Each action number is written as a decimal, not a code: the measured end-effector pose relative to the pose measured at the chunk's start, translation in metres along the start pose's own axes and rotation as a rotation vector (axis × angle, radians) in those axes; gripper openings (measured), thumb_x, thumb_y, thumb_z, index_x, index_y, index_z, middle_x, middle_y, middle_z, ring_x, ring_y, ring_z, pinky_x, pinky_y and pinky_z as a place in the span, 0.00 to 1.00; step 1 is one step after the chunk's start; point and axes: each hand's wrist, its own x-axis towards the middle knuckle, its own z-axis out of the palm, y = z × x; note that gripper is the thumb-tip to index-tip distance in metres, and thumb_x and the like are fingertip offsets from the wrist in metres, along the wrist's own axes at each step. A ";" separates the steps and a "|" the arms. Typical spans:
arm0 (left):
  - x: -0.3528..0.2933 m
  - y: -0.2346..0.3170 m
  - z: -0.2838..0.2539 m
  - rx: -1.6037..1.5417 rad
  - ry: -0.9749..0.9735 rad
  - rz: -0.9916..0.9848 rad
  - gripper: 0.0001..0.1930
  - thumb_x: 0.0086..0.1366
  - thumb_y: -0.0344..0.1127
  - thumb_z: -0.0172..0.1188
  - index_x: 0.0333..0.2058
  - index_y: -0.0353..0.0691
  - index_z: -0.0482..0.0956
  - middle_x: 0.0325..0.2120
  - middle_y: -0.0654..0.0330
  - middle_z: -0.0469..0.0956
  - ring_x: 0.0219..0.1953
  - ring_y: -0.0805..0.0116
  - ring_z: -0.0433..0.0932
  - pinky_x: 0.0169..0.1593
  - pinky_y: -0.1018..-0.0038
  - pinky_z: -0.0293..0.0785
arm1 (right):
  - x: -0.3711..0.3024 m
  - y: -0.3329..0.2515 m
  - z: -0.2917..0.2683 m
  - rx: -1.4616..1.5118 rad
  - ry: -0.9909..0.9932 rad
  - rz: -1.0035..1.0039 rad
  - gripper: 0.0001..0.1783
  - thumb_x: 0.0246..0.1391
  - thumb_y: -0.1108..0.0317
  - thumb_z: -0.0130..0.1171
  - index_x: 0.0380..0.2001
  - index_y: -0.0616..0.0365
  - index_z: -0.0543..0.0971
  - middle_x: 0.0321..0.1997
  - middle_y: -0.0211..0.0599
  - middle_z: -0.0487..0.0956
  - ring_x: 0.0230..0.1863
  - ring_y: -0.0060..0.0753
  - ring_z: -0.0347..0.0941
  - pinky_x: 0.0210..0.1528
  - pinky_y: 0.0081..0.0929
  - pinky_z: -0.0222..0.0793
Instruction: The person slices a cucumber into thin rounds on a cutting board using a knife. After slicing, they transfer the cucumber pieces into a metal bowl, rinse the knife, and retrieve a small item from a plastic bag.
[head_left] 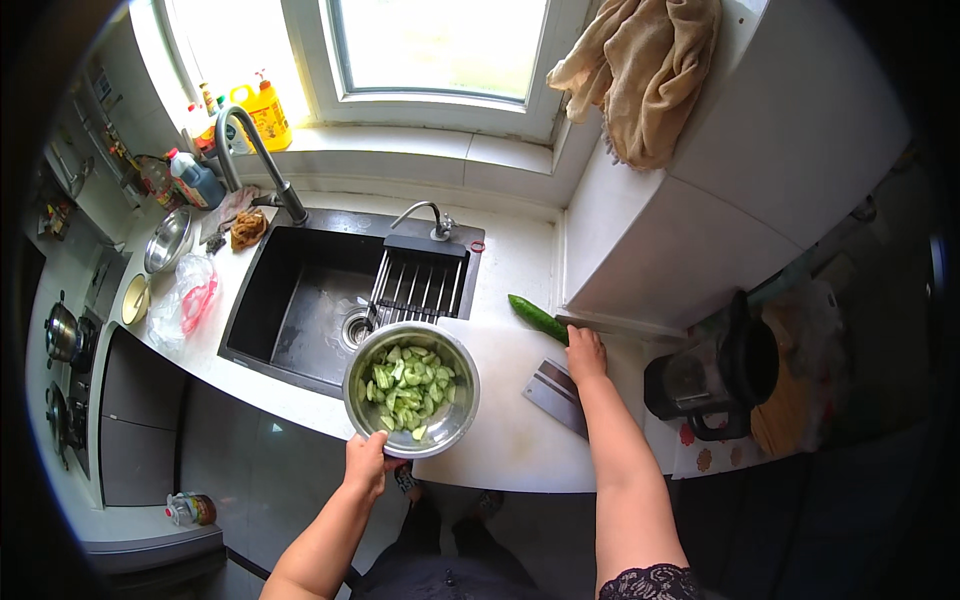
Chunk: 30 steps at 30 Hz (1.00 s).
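Observation:
My left hand point(367, 464) grips the near rim of a steel bowl point(462, 405), thumb on the rim and fingers below. Cut pieces of green cucumber point(410, 388) fill the bowl's bottom. The bowl is over the counter's front edge, beside the white cutting board point(480, 440). At the board's far side my right hand point(587, 354) is closed on the near end of a whole cucumber point(535, 316); its fingertips are partly hidden. A cleaver point(555, 396) lies flat on the board, its blade partly covered by my right forearm.
Left of the board is a dark sink point(300, 290) with a drying rack point(420, 285) and tall faucet point(260, 150). A blender jug point(700, 380) stands at the right. A plastic bag point(185, 305) and metal basin point(168, 240) sit at the left. A cloth point(650, 80) hangs above.

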 end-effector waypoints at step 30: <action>0.050 -0.034 0.071 0.127 -0.134 -0.023 0.16 0.67 0.38 0.53 0.50 0.36 0.72 0.41 0.53 0.79 0.36 0.62 0.82 0.32 0.65 0.84 | -0.246 0.050 -0.049 0.189 0.001 0.089 0.21 0.40 0.71 0.59 0.42 0.55 0.70 0.45 0.45 0.75 0.48 0.54 0.71 0.50 0.46 0.70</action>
